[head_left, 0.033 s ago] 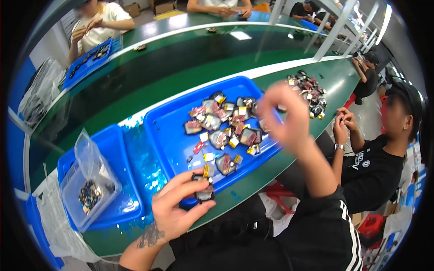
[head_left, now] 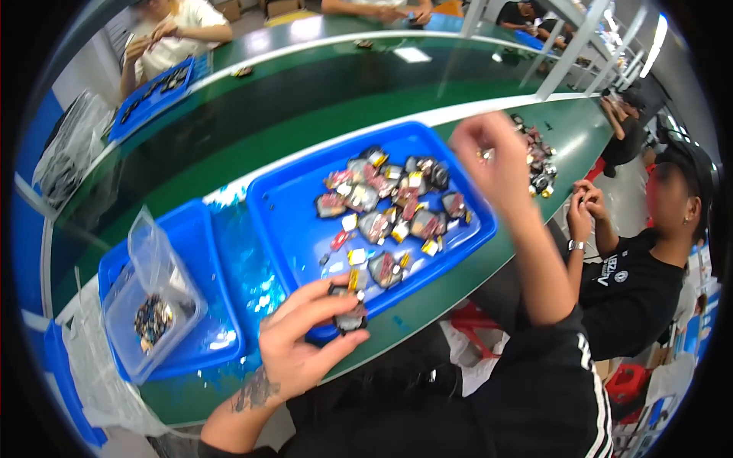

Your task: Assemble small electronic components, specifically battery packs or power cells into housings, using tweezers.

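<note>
Between its thumb and fingers my left hand (head_left: 301, 336) pinches a small electronic assembly (head_left: 350, 317) with a black frame, a greyish face and a gold-yellow tab. That part is over the near edge of a blue tray (head_left: 290, 263). Inside the tray lie several similar assemblies (head_left: 372, 227), with black rims, reddish circuit boards and silver-and-yellow pieces. My right hand (head_left: 496, 156) is raised at the tray's far right corner, its fingers curled. Motion blurs the fingers, and I cannot tell whether they hold anything.
Beyond my right hand, more assemblies (head_left: 544, 164) lie heaped on the green bench (head_left: 427, 309). At left, a second blue tray (head_left: 221, 305) holds a clear plastic box (head_left: 183, 305) with small parts. A co-worker (head_left: 634, 282) sits close on the right; others work across the bench.
My right hand has moved a little up and away, past the tray's far right corner. My left hand keeps its hold on the assembly. The view has shifted slightly.
</note>
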Available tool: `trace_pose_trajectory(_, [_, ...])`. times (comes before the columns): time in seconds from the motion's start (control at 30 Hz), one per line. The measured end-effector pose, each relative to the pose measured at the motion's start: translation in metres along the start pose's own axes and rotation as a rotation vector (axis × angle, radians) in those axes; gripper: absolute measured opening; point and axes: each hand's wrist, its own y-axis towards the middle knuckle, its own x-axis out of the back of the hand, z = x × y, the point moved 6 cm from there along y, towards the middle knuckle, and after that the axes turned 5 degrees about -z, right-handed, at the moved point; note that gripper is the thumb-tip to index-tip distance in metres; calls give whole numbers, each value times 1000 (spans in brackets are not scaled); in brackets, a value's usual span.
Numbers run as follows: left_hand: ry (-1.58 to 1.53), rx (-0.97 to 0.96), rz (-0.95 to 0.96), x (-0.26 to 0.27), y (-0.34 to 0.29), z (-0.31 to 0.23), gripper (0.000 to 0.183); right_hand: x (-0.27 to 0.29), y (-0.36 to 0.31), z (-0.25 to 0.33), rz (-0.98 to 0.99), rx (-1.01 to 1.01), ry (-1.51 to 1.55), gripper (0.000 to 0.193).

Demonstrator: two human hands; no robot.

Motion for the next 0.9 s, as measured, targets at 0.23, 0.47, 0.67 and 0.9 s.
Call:
trace_pose_trajectory(0.23, [23, -168, 77, -5, 10, -7, 45, -45, -2, -145, 684, -228, -396, 30])
trace_pose_trajectory(0.47, [65, -292, 24, -2, 5, -20, 46, -16, 6, -147, 330, -135, -433, 18])
trace_pose_trajectory(0.67, [71, -288, -77, 8, 6, -16, 47, 29, -3, -53, 33, -360, 145, 17])
trace_pose_trajectory(0.9, [-7, -179, -92, 12, 5, -4, 47, 3, -108, 72, 55, -568, 1163, 47])
